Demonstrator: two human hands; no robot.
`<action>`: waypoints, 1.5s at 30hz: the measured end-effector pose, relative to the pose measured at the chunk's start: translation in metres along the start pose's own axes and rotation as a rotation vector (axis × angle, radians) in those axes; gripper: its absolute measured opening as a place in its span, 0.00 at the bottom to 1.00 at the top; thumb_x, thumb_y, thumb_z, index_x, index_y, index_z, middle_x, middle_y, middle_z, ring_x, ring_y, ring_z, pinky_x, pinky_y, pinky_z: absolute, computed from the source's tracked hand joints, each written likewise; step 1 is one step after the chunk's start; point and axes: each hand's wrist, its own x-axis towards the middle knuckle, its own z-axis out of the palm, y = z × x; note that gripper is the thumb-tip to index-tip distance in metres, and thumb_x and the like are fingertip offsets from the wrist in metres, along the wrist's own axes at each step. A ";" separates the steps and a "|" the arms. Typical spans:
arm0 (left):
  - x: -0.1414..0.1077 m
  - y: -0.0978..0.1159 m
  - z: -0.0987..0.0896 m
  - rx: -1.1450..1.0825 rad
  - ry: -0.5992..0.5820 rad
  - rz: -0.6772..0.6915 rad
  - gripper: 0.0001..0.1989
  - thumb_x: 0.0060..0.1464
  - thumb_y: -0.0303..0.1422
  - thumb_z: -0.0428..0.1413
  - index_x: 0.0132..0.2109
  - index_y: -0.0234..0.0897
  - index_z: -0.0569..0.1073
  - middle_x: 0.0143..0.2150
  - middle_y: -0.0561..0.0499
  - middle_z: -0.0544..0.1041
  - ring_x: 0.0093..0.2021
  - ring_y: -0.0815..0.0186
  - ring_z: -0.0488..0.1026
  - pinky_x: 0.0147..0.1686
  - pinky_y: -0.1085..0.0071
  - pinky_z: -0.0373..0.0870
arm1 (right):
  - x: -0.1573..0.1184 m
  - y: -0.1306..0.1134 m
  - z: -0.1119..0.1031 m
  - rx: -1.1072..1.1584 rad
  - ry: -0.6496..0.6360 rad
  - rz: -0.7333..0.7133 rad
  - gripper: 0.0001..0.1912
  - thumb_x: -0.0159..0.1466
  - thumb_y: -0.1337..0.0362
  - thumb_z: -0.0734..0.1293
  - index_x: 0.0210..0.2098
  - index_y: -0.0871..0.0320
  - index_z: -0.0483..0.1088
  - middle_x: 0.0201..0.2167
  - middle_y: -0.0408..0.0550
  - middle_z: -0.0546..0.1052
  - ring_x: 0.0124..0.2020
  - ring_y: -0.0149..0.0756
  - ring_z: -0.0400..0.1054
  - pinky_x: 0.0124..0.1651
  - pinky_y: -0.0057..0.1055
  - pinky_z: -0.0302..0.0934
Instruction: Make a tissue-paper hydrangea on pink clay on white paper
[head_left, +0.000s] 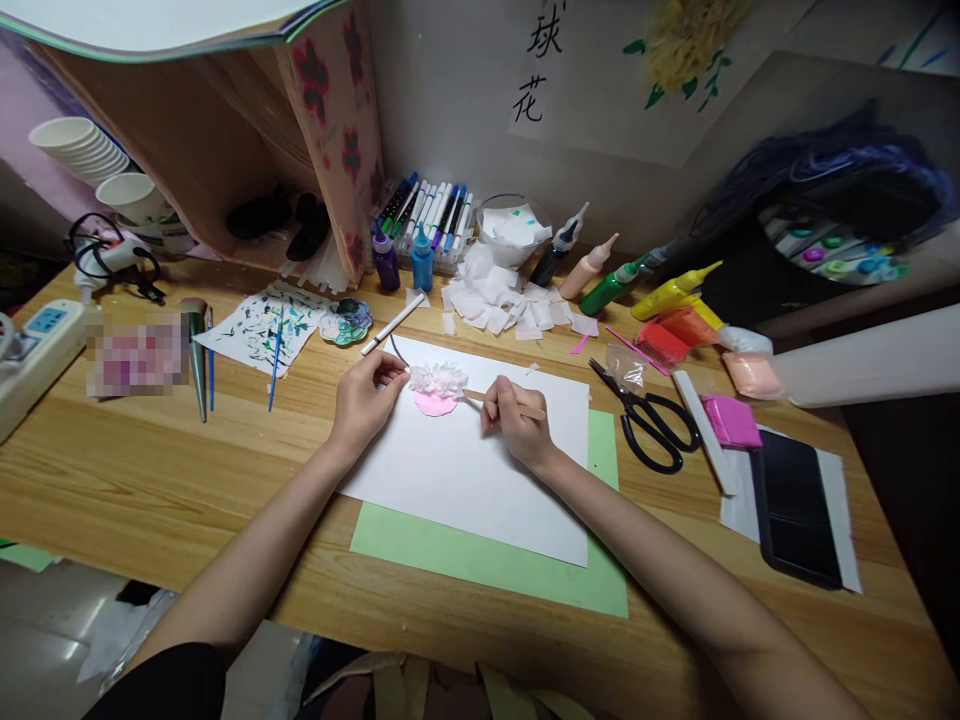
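The pink circle (435,405) with the white paper tuft (437,380) on its upper part lies on the white sheet (465,480), near the sheet's upper left side, between the two hands. The left hand (367,395) rests at the left edge of the tuft, with its fingers bent and close together; I cannot tell if they pinch a piece of the tuft or only touch it. The right hand (517,415) is pinching a flat wooden stick (532,412), and the tip of this stick is at the right edge of the tuft. Under the white sheet there is a green sheet (487,565), which shows at the bottom and at the right, on the wooden desk (150,480). A white marker (394,324) lies by the upper left corner of the white sheet. Behind the sheet is a pile of small white paper pieces (487,290), in front of a bowl (514,228), and to the left of this bowl is a box of markers (435,215). To the right of the sheets lie black scissors (652,415), and farther right a black phone (795,500). On the left side, thin blue brushes (276,360) lie near a paint-marked paper (259,325).
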 end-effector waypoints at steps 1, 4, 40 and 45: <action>0.000 0.000 0.000 -0.003 0.000 0.001 0.03 0.49 0.30 0.57 0.34 0.37 0.73 0.32 0.53 0.75 0.31 0.69 0.71 0.33 0.73 0.68 | 0.001 -0.001 0.001 0.028 0.018 0.019 0.27 0.68 0.49 0.52 0.18 0.56 0.60 0.13 0.41 0.66 0.16 0.28 0.61 0.25 0.27 0.57; 0.000 -0.001 0.000 -0.005 0.004 0.002 0.03 0.49 0.30 0.57 0.34 0.37 0.73 0.31 0.53 0.75 0.31 0.69 0.71 0.33 0.73 0.68 | 0.009 -0.008 0.004 0.092 0.076 0.064 0.27 0.68 0.48 0.53 0.17 0.56 0.59 0.11 0.40 0.65 0.15 0.27 0.59 0.23 0.26 0.56; 0.101 0.029 0.043 0.416 -0.154 0.197 0.07 0.49 0.30 0.59 0.28 0.37 0.67 0.32 0.46 0.71 0.40 0.56 0.68 0.37 0.64 0.64 | 0.006 0.017 -0.043 0.360 -0.151 0.214 0.29 0.64 0.43 0.55 0.17 0.57 0.62 0.09 0.40 0.64 0.11 0.27 0.54 0.18 0.26 0.45; 0.097 0.026 0.033 0.330 -0.181 0.197 0.07 0.52 0.32 0.56 0.28 0.38 0.67 0.29 0.50 0.72 0.33 0.62 0.70 0.34 0.67 0.64 | 0.011 0.022 -0.051 0.384 -0.166 0.169 0.28 0.66 0.45 0.54 0.18 0.57 0.62 0.09 0.40 0.64 0.12 0.27 0.54 0.18 0.26 0.44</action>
